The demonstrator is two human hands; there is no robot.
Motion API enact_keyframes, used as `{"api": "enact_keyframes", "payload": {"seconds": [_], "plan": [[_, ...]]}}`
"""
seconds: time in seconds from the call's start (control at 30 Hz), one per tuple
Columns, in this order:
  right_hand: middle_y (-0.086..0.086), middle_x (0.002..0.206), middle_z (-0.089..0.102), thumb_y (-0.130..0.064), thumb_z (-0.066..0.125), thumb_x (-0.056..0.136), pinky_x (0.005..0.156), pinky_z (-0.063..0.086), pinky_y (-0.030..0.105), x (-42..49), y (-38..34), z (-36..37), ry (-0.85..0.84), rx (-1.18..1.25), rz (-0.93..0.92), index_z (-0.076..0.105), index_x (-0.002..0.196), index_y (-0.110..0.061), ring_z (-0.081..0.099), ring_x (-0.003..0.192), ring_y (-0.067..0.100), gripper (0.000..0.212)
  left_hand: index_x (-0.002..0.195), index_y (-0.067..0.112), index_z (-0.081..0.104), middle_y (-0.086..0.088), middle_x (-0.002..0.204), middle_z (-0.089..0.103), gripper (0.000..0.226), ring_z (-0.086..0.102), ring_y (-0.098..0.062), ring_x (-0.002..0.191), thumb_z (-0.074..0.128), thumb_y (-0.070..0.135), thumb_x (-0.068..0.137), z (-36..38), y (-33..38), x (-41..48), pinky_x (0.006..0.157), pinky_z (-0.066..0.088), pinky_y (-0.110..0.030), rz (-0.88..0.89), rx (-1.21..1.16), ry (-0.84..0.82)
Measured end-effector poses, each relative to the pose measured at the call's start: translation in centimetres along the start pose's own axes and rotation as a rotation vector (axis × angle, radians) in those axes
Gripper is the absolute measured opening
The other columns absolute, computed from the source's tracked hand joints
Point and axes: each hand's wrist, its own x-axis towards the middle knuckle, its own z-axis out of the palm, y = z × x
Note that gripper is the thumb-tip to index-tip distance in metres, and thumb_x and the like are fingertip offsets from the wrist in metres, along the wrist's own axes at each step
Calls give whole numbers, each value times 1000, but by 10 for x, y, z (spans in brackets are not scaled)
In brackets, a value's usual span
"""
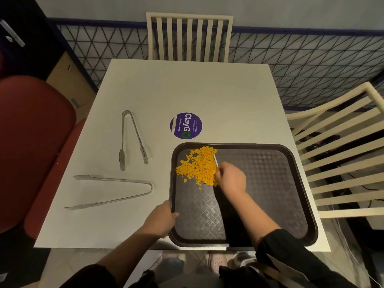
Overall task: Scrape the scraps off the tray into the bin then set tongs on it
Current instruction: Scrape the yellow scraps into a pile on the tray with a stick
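A dark textured tray [270,183] lies on the near right of the white table. A heap of orange scraps [199,165] sits in its far left corner. My right hand [231,177] is shut on a thin white scraper [215,159] whose edge rests against the right side of the heap. My left hand [161,220] grips the tray's left rim near the front corner. Two metal tongs lie on the table left of the tray: one [132,140] farther back, one [112,191] nearer. No bin is in view.
A purple round sticker [186,125] marks the table just behind the tray. Cream slatted chairs stand at the far side [189,36] and the right [342,152]. A red seat [31,142] is close on the left. The tray's front edge overhangs the table edge.
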Motion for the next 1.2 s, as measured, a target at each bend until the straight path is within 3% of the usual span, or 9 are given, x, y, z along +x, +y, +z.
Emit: {"api": "enact_keyframes", "payload": {"seconds": [0.07,0.2,0.4,0.5,0.63,0.83,1.0,1.1,1.2], "plan": [[8,86,67,-23,50,90,62,43,32,-13,10,-7,32,62,34,60,88,-13,63,79,32,15,122,14,47,-10,106,63,32,70,-27,77,49,30,95,1,0,1,59,58,-32,-2,4,3],[9,83,68,-24,51,92,58,37,30,-42,54,-28,148,64,220,58,88,-12,63,75,32,15,121,13,49,-9,113,63,32,66,-24,91,49,30,95,3,-1,3,74,60,-35,0,36,27],[14,90,69,-23,49,92,60,37,29,-54,79,-18,133,-4,384,64,95,-9,65,81,34,20,120,12,47,-10,105,63,29,60,-20,67,49,28,95,5,-1,3,47,45,-22,15,2,23],[12,89,70,-23,48,91,63,42,31,-50,50,-4,97,10,322,64,93,-10,66,81,34,21,119,12,48,-10,102,64,29,62,-21,63,48,28,95,4,-3,2,46,49,-25,23,-1,29],[11,88,70,-22,46,93,68,52,35,-48,6,15,51,45,189,63,91,-10,66,79,32,21,119,13,48,-10,102,64,29,67,-24,73,48,29,95,4,-3,-1,55,54,-30,34,-13,31],[9,90,70,-21,47,92,66,48,33,-47,-29,25,20,92,102,63,92,-10,65,81,29,20,118,14,48,-7,99,63,28,62,-19,68,47,29,95,4,-5,-1,49,51,-25,58,-22,33],[5,86,68,-25,51,92,61,42,31,-50,-19,3,122,142,85,62,90,-14,64,77,28,16,120,14,48,-8,102,65,29,56,-17,61,47,29,95,4,-6,0,50,47,-22,78,-11,36],[3,85,64,-23,54,91,59,40,30,-56,-2,-6,172,117,-85,63,90,-14,60,78,24,14,121,12,48,-9,102,64,29,55,-18,62,47,28,96,4,-5,1,52,44,-21,86,-1,38],[4,77,61,-18,64,84,56,44,32,-65,10,2,113,-20,-399,66,83,-15,59,71,24,4,121,13,48,-8,104,64,29,54,-19,66,46,28,96,3,-5,0,58,45,-23,93,-3,39]]}}
